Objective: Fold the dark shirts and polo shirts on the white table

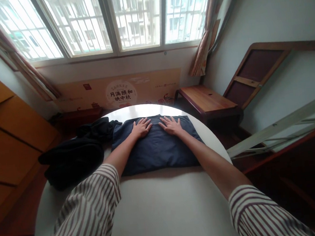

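A dark blue folded garment [157, 151] lies flat on a round white table [166, 206], its kind not clear from here. My left hand [142, 128] rests palm down on its far part, fingers spread. Beside it, a little to the right, my right hand [171, 125] lies flat on the same cloth with its fingers apart. Slight wrinkles run across the fabric between and below the hands. Neither hand grips anything.
Black clothes [74, 155] are heaped at the table's left edge, close to the blue garment. Past the table stand a small wooden table [205, 98] on the right and a long printed box [154, 85] under the window. Orange cabinets [10, 147] line the left.
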A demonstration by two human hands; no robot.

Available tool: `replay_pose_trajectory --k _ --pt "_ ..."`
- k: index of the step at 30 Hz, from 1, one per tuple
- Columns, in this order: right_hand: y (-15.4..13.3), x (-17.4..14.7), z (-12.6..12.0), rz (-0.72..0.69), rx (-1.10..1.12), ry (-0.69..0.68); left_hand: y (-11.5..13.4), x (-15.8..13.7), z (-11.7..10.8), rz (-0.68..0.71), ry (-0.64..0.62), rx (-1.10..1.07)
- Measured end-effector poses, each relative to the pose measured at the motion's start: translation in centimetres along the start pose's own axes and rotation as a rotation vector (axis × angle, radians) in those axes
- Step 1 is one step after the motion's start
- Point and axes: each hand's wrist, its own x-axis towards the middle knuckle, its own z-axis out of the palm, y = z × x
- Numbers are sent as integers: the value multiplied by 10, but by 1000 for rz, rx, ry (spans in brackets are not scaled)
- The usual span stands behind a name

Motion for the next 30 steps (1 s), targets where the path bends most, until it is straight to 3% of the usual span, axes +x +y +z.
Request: replay_pose_trajectory --k 5,9,11,14,18,20,23,30 --pt "-15 -13 -6 -2 10 10 6 -2 -5 -14 10 36" --pt "-34 -67 -7 -177 -10 49 27 -20 -17 11 131 79" --pt "-35 -108 -4 -267 -23 52 40 -45 -21 48 152 81" --pt "-19 -170 2 -326 -74 45 48 -106 -18 119 122 91" --pt "23 -225 15 -288 -132 86 28 -196 -9 124 49 169" --pt "39 -238 23 -294 -153 166 11 -229 -7 72 29 187" --pt "48 -244 32 -291 -154 249 -8 -256 -8 -7 40 187" --pt "40 -246 32 -257 -100 278 -7 -261 -10 -55 64 139"
